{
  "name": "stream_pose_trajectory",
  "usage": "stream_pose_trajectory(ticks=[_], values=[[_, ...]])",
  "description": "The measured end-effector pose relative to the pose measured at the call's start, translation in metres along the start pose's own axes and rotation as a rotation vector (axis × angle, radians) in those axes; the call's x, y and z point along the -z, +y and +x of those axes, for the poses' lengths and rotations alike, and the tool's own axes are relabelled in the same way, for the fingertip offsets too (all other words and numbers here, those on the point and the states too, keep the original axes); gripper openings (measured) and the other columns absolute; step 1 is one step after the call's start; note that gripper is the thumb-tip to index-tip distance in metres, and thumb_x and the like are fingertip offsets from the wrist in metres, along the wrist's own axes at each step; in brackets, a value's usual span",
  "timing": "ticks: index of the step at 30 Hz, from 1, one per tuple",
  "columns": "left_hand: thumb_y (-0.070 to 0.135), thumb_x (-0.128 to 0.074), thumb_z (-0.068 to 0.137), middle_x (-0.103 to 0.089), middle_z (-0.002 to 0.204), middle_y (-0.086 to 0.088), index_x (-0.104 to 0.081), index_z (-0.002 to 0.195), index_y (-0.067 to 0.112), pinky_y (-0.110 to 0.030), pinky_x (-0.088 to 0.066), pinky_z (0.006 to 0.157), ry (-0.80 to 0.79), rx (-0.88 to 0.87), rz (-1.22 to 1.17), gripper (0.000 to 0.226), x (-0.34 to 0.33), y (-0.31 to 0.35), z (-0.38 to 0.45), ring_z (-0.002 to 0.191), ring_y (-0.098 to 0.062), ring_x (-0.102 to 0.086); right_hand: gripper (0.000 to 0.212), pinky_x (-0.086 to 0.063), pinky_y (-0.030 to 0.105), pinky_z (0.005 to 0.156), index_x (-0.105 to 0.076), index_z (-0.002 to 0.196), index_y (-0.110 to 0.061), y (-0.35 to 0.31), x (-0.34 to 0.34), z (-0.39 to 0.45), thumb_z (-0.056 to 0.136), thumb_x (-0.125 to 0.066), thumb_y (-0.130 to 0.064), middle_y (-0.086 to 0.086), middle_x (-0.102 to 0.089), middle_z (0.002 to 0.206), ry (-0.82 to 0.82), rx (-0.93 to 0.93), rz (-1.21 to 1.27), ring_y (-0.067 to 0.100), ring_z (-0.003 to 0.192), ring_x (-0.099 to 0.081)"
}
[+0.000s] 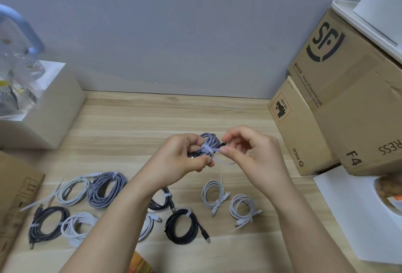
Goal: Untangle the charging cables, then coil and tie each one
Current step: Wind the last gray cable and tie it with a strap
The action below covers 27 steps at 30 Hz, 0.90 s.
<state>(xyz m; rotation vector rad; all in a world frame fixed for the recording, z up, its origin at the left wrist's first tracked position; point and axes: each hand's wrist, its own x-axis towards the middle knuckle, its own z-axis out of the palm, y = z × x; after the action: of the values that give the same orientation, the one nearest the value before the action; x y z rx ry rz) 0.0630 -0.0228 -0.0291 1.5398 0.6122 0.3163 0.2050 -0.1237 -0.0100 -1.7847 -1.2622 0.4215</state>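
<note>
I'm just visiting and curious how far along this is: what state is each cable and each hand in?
Braided cable in hands: coiled, white tie wrapped round it.
Left hand: grips that coil.
Right hand: pinches the tie's end.
Large grey braided coil: tied, on the table.
Black coil: tied, lying flat.
Two white coils at right: tied.

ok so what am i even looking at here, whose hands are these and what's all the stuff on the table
There is one picture, from a camera worn on a person's head, looking down at their own bare hands; no machine is involved. The left hand grips a coiled grey braided cable. The right hand pinches the end of a white tie wrapped round that coil. On the wooden table lie coils already tied: white, black and braided ones, such as a black coil. Cardboard boxes stand at the right.
</note>
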Motion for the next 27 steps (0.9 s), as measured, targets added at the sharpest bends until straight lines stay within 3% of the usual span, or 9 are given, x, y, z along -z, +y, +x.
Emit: stream_pose_trajectory(ticks=[3,6,9,13,18,23,27], values=[[-0.01,-0.061,0.083,-0.07,0.068,-0.002,-0.062,0.085,0.011,-0.018,-0.045,0.059,-0.013,-0.001,-0.014,0.021,-0.002,0.0,0.0,0.054,-0.008,-0.052,0.038,-0.042,0.015,0.057,-0.061,0.077,-0.035,-0.002,-0.004,-0.001,0.069,-0.079,-0.003,0.002,-0.06,0.06,0.006,-0.021,0.035,0.006,0.056,-0.049],[-0.004,-0.064,0.083,-0.07,0.071,-0.003,-0.063,0.088,0.011,-0.021,-0.046,0.062,-0.037,0.002,0.025,0.015,-0.005,-0.002,0.001,0.057,-0.01,-0.053,0.032,-0.042,0.016,0.057,-0.063,0.076,-0.034,0.001,-0.008,-0.003,0.069,-0.079,-0.007,-0.001,-0.058,0.059,0.006,0.001,-0.032,0.006,0.058,-0.049],[0.0,-0.064,0.082,-0.07,0.07,-0.001,-0.064,0.088,0.012,-0.025,-0.047,0.066,-0.026,0.002,0.081,0.014,-0.004,-0.006,0.002,0.063,-0.013,-0.056,0.015,-0.042,0.022,0.061,-0.071,0.082,-0.028,0.006,-0.013,-0.002,0.072,-0.075,-0.018,-0.011,-0.052,0.071,-0.015,0.156,-0.267,0.005,0.071,-0.048],[-0.002,-0.062,0.082,-0.067,0.062,0.008,-0.061,0.08,0.015,-0.025,-0.048,0.067,-0.041,-0.013,0.171,0.017,-0.005,-0.007,0.002,0.066,-0.011,-0.061,0.005,-0.035,0.028,0.066,-0.072,0.077,-0.027,0.009,-0.016,0.003,0.072,-0.07,-0.027,-0.008,-0.053,0.079,-0.038,0.355,-0.424,0.009,0.077,-0.042],[-0.003,-0.065,0.079,-0.067,0.064,0.004,-0.057,0.076,0.015,-0.021,-0.048,0.064,-0.024,-0.028,0.158,0.02,-0.004,-0.011,0.004,0.061,-0.008,-0.059,0.011,-0.028,0.028,0.071,-0.061,0.074,-0.022,0.011,-0.017,0.008,0.077,-0.051,-0.025,-0.013,-0.058,0.08,-0.116,0.464,-0.531,0.011,0.079,-0.042],[-0.011,-0.059,0.076,-0.052,0.057,0.016,-0.046,0.068,0.025,-0.008,-0.04,0.055,-0.003,-0.101,0.271,0.039,-0.026,-0.016,0.003,0.059,0.012,-0.053,0.006,-0.031,0.026,0.073,-0.053,0.075,-0.02,-0.014,-0.037,0.002,0.075,-0.048,-0.017,-0.027,-0.041,0.071,-0.115,0.312,-0.093,0.001,0.075,-0.038],[-0.005,-0.063,0.077,-0.058,0.057,0.008,-0.057,0.068,0.016,-0.017,-0.044,0.057,-0.035,-0.049,0.187,0.024,-0.017,-0.021,0.007,0.056,-0.001,-0.056,0.02,-0.041,0.028,0.073,-0.052,0.073,-0.034,-0.013,-0.039,0.003,0.078,-0.054,-0.015,-0.013,-0.054,0.076,-0.067,0.082,0.174,0.009,0.075,-0.05]])
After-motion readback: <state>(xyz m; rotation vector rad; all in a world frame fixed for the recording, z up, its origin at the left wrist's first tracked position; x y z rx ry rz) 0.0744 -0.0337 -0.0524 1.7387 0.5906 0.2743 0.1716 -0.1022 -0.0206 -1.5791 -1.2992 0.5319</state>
